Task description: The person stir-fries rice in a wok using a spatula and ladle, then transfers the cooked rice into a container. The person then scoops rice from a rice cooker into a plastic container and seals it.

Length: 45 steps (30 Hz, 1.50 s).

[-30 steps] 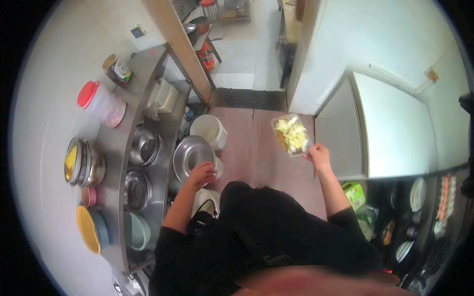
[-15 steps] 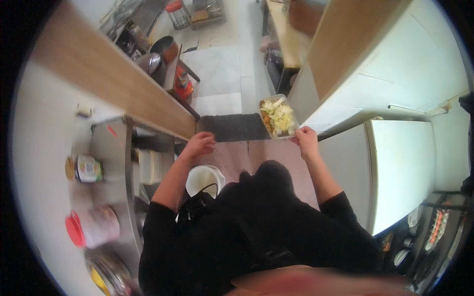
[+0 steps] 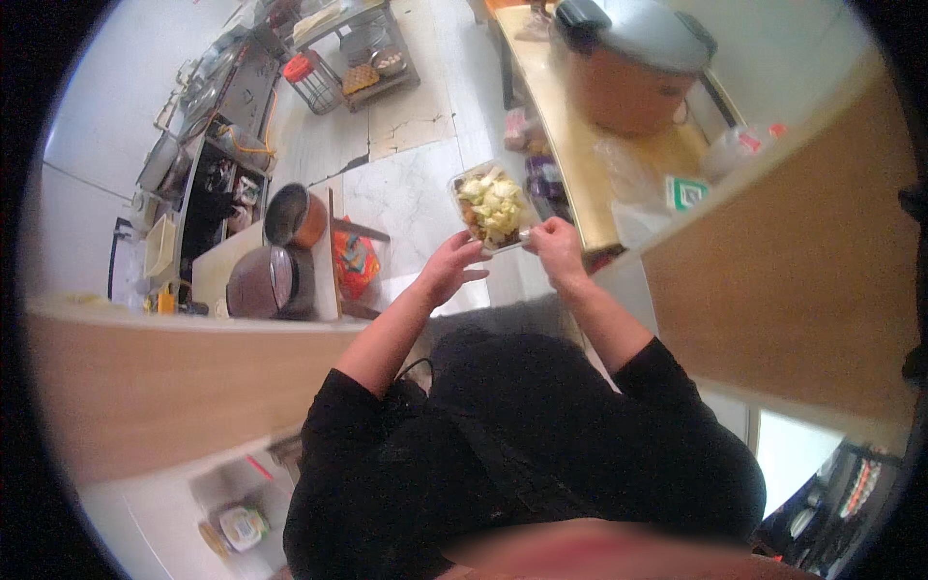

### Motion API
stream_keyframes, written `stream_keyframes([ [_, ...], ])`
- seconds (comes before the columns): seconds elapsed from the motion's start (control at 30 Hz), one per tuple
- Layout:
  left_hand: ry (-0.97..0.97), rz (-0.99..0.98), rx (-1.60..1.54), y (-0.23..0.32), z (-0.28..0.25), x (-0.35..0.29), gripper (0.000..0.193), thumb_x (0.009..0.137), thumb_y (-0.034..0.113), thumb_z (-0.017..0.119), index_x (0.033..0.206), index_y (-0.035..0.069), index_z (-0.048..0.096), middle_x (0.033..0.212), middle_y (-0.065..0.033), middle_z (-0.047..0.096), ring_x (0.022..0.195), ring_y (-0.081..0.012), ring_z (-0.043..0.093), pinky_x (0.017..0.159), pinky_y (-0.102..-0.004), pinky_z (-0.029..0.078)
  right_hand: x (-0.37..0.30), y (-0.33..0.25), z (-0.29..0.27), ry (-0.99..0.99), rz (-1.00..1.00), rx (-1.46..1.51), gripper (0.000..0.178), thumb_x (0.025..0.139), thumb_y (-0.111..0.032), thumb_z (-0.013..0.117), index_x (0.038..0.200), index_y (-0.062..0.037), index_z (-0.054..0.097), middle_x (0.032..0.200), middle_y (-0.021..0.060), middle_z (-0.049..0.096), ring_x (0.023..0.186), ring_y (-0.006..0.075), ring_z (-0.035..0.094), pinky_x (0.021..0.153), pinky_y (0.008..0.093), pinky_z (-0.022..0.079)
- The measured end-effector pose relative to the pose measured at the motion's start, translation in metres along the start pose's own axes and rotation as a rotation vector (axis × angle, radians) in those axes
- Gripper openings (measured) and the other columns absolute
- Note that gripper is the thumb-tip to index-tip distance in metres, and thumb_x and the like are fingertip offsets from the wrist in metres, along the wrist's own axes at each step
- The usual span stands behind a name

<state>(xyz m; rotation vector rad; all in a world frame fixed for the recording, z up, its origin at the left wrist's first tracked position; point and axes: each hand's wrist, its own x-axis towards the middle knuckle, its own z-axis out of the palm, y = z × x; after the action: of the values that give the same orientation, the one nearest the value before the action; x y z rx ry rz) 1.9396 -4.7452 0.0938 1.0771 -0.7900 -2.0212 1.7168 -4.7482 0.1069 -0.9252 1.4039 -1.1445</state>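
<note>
One tub (image 3: 508, 247) of chopped cabbage (image 3: 497, 208), carrying stage I guess, right hand (image 3: 558, 249) pinching its rim, left hand (image 3: 450, 268) loosely spread alongside, needs keeping level.

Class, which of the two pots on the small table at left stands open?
The copper-brown pot, the farther one: its dark inside shows, whereas the purplish-brown pot beside it has a rounded, closed top.

One left hand (image 3: 452, 269), one right hand (image 3: 559, 251), one food container (image 3: 495, 211) at their fingers; one lidded cooker (image 3: 628, 82) right of them.
</note>
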Motion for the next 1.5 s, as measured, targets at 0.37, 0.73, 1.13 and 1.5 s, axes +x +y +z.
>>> stream_keyframes([
  [0.37, -0.164, -0.044, -0.029, 0.191, -0.172, 0.23, 0.057, 0.09, 0.023, 0.066, 0.14, 0.011, 0.042, 0.135, -0.0086, 0.055, 0.122, -0.0241, 0.056, 0.099, -0.049, 0.048, 0.268, -0.028, 0.152, 0.014, -0.021, 0.134, 0.015, 0.085, -0.012, 0.066, 0.081, 0.0006, 0.059, 0.075, 0.0052, 0.061, 0.07, 0.013, 0.06, 0.069, 0.0298, 0.054],
  [0.73, -0.4, -0.147, 0.057, 0.372, -0.228, 0.526, 0.05, 0.091, 0.013, 0.06, 0.139, 0.008, 0.047, 0.134, -0.0076, 0.057, 0.117, -0.0204, 0.059, 0.094, -0.0464, 0.051, 0.554, -0.078, 0.196, 0.183, -0.007, 0.19, 0.017, 0.092, -0.015, 0.066, 0.085, -0.0005, 0.059, 0.08, 0.0041, 0.061, 0.073, 0.013, 0.062, 0.073, 0.03, 0.055],
  [1.13, -0.278, -0.214, 0.184, 0.561, -0.293, 0.819, 0.054, 0.088, 0.01, 0.062, 0.14, 0.004, 0.045, 0.125, -0.0104, 0.06, 0.109, -0.0215, 0.06, 0.092, -0.0431, 0.051, 0.889, -0.139, 0.244, 0.166, 0.078, 0.118, 0.02, 0.094, -0.014, 0.064, 0.081, -0.002, 0.054, 0.078, 0.0026, 0.056, 0.072, 0.0134, 0.062, 0.074, 0.0295, 0.058],
  [1.5, -0.571, -0.501, 0.234, 0.614, -0.355, 1.198, 0.055, 0.09, 0.006, 0.059, 0.143, 0.003, 0.044, 0.13, -0.0122, 0.06, 0.114, -0.0235, 0.062, 0.097, -0.039, 0.051, 1.182, -0.067, 0.269, 0.507, 0.354, 0.326, 0.012, 0.094, -0.007, 0.057, 0.085, -0.0008, 0.052, 0.086, 0.01, 0.061, 0.081, 0.0211, 0.068, 0.067, 0.0322, 0.06],
])
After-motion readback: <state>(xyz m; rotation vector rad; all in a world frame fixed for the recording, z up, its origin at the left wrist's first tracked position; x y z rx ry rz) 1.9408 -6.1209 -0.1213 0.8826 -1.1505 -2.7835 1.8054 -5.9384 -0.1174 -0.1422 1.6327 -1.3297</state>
